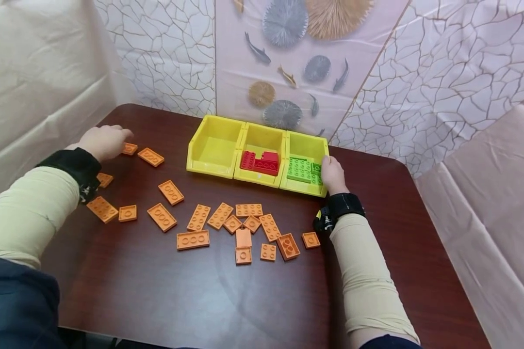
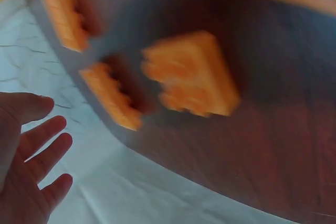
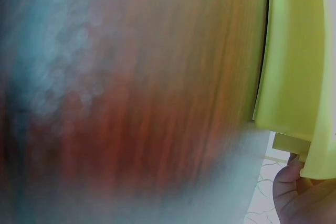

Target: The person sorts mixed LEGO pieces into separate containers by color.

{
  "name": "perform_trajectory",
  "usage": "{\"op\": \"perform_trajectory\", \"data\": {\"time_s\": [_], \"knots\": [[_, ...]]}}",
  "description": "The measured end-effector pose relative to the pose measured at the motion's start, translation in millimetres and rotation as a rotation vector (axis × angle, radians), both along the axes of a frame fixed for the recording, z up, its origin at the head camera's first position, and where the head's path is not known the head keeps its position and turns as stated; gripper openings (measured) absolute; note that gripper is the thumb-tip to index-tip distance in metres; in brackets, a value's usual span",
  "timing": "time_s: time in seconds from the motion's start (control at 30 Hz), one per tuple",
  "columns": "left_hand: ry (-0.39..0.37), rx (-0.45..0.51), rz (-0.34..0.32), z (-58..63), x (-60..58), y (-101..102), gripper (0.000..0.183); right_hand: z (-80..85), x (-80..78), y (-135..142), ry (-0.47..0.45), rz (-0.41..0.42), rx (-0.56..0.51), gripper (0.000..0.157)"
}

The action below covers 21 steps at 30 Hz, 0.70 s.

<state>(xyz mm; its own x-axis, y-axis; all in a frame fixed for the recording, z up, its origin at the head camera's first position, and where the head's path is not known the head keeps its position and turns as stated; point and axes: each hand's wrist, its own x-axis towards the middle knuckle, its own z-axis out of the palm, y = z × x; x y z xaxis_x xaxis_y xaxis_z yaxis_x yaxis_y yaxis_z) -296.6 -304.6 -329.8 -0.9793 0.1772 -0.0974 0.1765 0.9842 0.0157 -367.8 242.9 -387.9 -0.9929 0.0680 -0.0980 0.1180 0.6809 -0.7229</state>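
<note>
My left hand (image 1: 106, 141) is over the table's far left, above the orange building bricks (image 1: 151, 157) there. Its fingers are spread and hold nothing in the left wrist view, with an orange brick (image 2: 191, 74) some way off. At the right end of a row of three joined yellow bins (image 1: 258, 178), my right hand (image 1: 334, 174) grips the side wall. Curled fingers (image 3: 286, 187) show at the bin's edge in the right wrist view. Green bricks (image 1: 303, 169) lie in the right bin and red bricks (image 1: 262, 163) in the middle one; the left bin holds none.
Several orange bricks (image 1: 193, 240) lie scattered over the dark table (image 1: 166, 286), from the left side to the middle. Patterned cloth (image 1: 166, 58) hangs behind the table, and a pale cloth (image 1: 484, 203) rises on the right.
</note>
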Motion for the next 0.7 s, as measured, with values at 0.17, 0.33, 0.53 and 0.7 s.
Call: {"op": "perform_trajectory", "data": {"time_s": [0.17,0.33,0.53,0.7], "knots": [[-0.121,-0.010,0.064,-21.6,1.2,-15,0.043,-4.9,1.7,-2,0.002,-0.010,-0.018,0.058],[-0.146,-0.005,0.086,-32.4,5.2,-24,0.040,-9.2,3.0,-4,-0.003,-0.004,-0.024,0.058],[-0.065,-0.034,0.037,-29.4,3.3,-21,0.022,-7.1,1.8,0,0.019,-0.015,-0.028,0.058],[0.105,0.071,-0.028,-20.5,-2.5,-11,0.016,-1.1,1.2,4,0.030,-0.012,-0.021,0.057]]}}
